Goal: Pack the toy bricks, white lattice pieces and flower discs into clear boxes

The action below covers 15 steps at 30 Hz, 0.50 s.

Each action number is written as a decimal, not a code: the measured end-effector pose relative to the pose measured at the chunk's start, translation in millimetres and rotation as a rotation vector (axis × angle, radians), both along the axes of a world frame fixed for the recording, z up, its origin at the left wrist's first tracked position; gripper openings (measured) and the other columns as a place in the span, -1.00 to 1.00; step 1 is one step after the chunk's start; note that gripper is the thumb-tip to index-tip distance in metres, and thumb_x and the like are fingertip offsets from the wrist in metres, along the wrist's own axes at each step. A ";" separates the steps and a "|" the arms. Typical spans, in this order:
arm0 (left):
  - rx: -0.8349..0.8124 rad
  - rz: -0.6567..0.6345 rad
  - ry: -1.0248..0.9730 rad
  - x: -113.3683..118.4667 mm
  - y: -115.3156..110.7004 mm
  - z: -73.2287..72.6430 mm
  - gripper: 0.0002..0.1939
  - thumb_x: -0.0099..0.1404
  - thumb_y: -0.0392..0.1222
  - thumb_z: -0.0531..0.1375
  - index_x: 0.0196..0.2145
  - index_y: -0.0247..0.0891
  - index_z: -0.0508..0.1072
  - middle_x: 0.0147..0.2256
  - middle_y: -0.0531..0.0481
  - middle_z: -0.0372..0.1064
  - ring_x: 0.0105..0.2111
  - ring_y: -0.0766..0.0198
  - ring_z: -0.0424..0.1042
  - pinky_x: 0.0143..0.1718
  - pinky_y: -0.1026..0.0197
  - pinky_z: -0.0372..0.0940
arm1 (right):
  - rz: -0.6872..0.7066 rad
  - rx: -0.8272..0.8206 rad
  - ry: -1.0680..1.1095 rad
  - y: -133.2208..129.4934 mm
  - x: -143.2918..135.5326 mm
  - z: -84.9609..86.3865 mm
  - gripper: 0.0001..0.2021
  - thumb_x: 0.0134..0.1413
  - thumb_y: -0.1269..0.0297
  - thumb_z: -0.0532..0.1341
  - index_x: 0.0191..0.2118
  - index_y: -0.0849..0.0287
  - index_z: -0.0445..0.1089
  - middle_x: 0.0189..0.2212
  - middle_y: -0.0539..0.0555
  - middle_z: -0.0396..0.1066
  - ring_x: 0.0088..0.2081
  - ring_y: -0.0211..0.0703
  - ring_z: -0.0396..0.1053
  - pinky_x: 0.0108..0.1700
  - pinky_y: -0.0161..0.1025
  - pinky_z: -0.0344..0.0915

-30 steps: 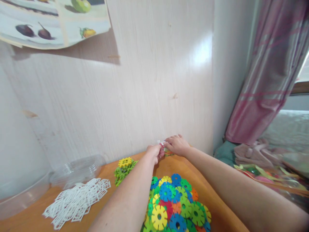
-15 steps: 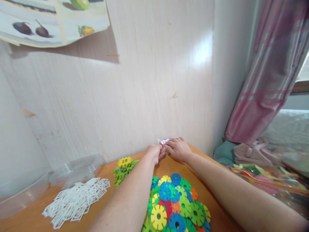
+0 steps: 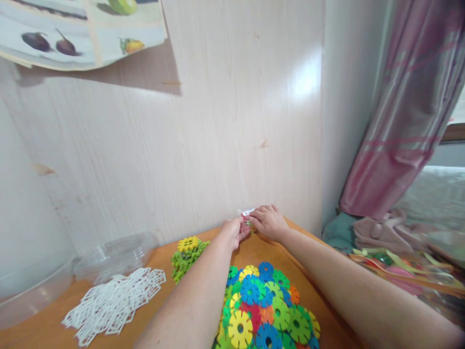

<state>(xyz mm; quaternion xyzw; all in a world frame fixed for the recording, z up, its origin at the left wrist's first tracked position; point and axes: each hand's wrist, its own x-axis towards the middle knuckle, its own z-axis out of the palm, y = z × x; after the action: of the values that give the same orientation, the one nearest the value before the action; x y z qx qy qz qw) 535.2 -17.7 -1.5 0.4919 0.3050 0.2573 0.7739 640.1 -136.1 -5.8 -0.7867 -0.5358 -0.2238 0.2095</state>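
At the far corner of the table, both my hands are on a small clear plastic packet point(image 3: 248, 212) with a red and white label. My left hand point(image 3: 235, 231) has its fingers curled at the packet's left side. From the right, my right hand point(image 3: 269, 222) lies over the packet, its fingers bent onto it. The packet's contents are mostly covered by my fingers; a bit of green and yellow shows beneath. Closer to me, between my forearms, lies a heap of colourful notched plastic discs point(image 3: 269, 305).
Left of my left forearm are green interlocking pieces point(image 3: 187, 261) with a yellow grid piece point(image 3: 188, 243) on top. White plastic frames point(image 3: 116, 303) lie further left, beside clear plastic containers point(image 3: 116, 254). A wall point(image 3: 218, 145) rises behind the table point(image 3: 174, 300).
Both hands stay at the packet with barely any movement. The whole view has shifted very slightly.
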 end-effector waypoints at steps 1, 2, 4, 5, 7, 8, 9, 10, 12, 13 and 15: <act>-0.001 -0.006 -0.002 0.3 -0.4 -0.2 -0.93 0.24 -0.35 0.28 -0.30 -0.36 0.44 -0.54 0.06 0.34 -0.61 0.45 0.34 -0.46 0.36 0.42 | -0.001 0.003 0.004 0.3 0.7 -0.1 -0.57 0.37 -0.07 -0.06 0.00 -0.10 0.50 0.03 0.07 0.49 0.13 0.01 0.28 0.25 0.13 -0.12; -0.002 -0.012 -0.003 0.5 -1.1 -0.3 -0.92 0.23 -0.38 0.27 -0.29 -0.36 0.44 -0.54 0.06 0.35 -0.61 0.45 0.34 -0.45 0.35 0.43 | -0.002 0.004 0.008 0.3 1.6 -0.2 -0.57 0.37 -0.07 -0.06 0.00 -0.10 0.50 0.02 0.07 0.50 0.13 0.01 0.28 0.25 0.14 -0.12; -0.003 -0.023 -0.004 0.8 -3.0 -0.5 -0.89 0.22 -0.43 0.25 -0.27 -0.35 0.43 -0.53 0.05 0.36 -0.60 0.44 0.36 -0.42 0.33 0.45 | -0.007 0.003 0.016 -0.1 3.4 -0.7 -0.57 0.37 -0.07 -0.05 0.00 -0.08 0.50 0.01 0.08 0.50 0.13 0.02 0.27 0.26 0.16 -0.15; -0.004 -0.028 -0.003 0.8 -4.0 -0.5 -0.88 0.22 -0.44 0.24 -0.26 -0.35 0.43 -0.53 0.05 0.36 -0.60 0.44 0.36 -0.41 0.32 0.45 | -0.006 0.001 0.020 -0.6 4.3 -1.0 -0.57 0.37 -0.07 -0.05 0.00 -0.08 0.50 0.00 0.09 0.50 0.13 0.02 0.27 0.26 0.18 -0.16; -0.003 -0.036 0.002 0.7 -5.3 0.0 -0.88 0.23 -0.44 0.22 -0.26 -0.35 0.43 -0.53 0.05 0.36 -0.60 0.44 0.35 -0.40 0.31 0.46 | 0.007 -0.002 0.027 -2.2 5.7 -1.8 -0.58 0.38 -0.04 -0.05 0.00 -0.07 0.50 0.00 0.09 0.50 0.12 0.01 0.27 0.27 0.19 -0.19; -0.002 -0.039 0.006 0.5 -5.4 0.4 -0.89 0.23 -0.44 0.22 -0.25 -0.35 0.44 -0.54 0.05 0.35 -0.61 0.44 0.35 -0.41 0.30 0.46 | 0.018 0.000 0.028 -3.2 6.1 -2.0 -0.59 0.38 -0.03 -0.05 0.00 -0.07 0.50 -0.01 0.09 0.50 0.12 0.00 0.28 0.27 0.19 -0.20; -0.001 -0.042 0.010 0.4 -5.1 0.9 -0.89 0.24 -0.43 0.21 -0.25 -0.36 0.44 -0.54 0.06 0.34 -0.61 0.43 0.35 -0.41 0.30 0.46 | 0.029 0.003 0.027 -4.2 6.4 -2.0 -0.59 0.38 -0.02 -0.04 0.00 -0.07 0.50 0.00 0.09 0.50 0.11 -0.01 0.28 0.28 0.18 -0.20; 0.001 -0.044 0.015 0.2 -4.4 1.6 -0.90 0.24 -0.42 0.21 -0.26 -0.36 0.44 -0.55 0.06 0.34 -0.61 0.43 0.34 -0.41 0.30 0.46 | 0.037 0.008 0.026 -5.3 6.4 -1.8 -0.60 0.38 -0.01 -0.04 0.00 -0.06 0.50 0.00 0.08 0.50 0.12 -0.01 0.28 0.28 0.18 -0.20; 0.008 -0.045 0.025 -0.1 -2.3 2.7 -0.92 0.24 -0.40 0.22 -0.27 -0.37 0.45 -0.54 0.05 0.34 -0.60 0.43 0.35 -0.40 0.32 0.45 | 0.047 0.018 0.027 -7.6 5.9 -0.4 -0.62 0.37 0.00 -0.02 -0.01 -0.06 0.50 0.02 0.07 0.49 0.13 -0.01 0.26 0.29 0.18 -0.21; 0.011 -0.044 0.031 -0.1 -1.0 3.0 -0.94 0.25 -0.39 0.22 -0.28 -0.37 0.45 -0.54 0.04 0.34 -0.59 0.43 0.35 -0.40 0.32 0.45 | 0.046 0.025 0.030 -8.8 5.4 0.8 -0.63 0.37 0.00 -0.01 -0.01 -0.06 0.50 0.03 0.06 0.49 0.14 -0.01 0.25 0.29 0.17 -0.23; 0.020 -0.037 0.047 -0.1 1.4 2.8 -0.97 0.25 -0.38 0.22 -0.30 -0.37 0.46 -0.52 0.01 0.36 -0.58 0.43 0.36 -0.40 0.33 0.44 | 0.032 0.050 0.040 -11.5 4.2 3.3 -0.65 0.35 0.03 0.02 0.00 -0.04 0.49 0.04 0.06 0.48 0.15 0.00 0.24 0.30 0.14 -0.23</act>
<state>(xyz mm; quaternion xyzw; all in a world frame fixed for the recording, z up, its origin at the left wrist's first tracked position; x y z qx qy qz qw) 535.1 -16.3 1.3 0.5110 0.3112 0.2342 0.7663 644.3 -147.6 -2.5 -0.7770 -0.5380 -0.2181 0.2435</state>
